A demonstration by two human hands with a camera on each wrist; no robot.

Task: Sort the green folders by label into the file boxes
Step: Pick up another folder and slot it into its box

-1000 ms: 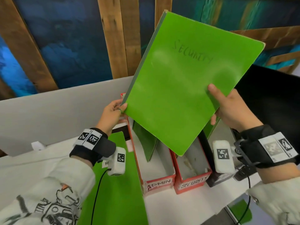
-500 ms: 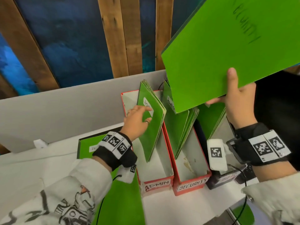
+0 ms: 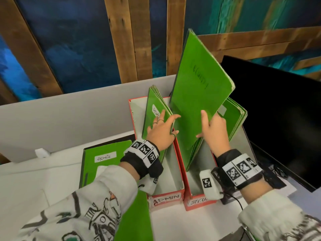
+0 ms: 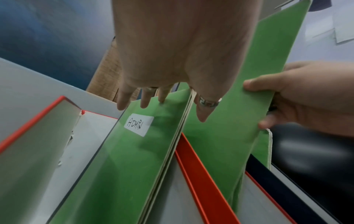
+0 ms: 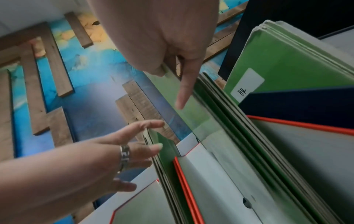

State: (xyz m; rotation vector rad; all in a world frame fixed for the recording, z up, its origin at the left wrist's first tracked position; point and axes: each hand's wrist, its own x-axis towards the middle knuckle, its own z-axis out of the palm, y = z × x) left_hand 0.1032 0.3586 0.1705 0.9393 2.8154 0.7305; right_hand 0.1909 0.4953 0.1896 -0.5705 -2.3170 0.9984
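White desk, blue-and-wood wall behind. Right hand pinches green card SECURITY folder, half into red SECURITY box; left hand, fingers flat, steadies ADMIN folders. Next: lower fully, release.

My right hand grips a tall green card folder with handwriting down its face; the letters are blurred, and only "SECU…" can be guessed at, so I cannot read it fully. My left hand rests on a leaning green folder with a white sticker marked "ADMIN". That folder stands in the red-edged cardboard file box whose front label reads "ADMIN". The neighbouring red file box shows "SECU" on its label; the rest is hidden behind my wrist camera. A flat green folder on the white table carries a white sticker reading "ADMIN". A green folder behind the dark divider carries a sticker reading "HR".
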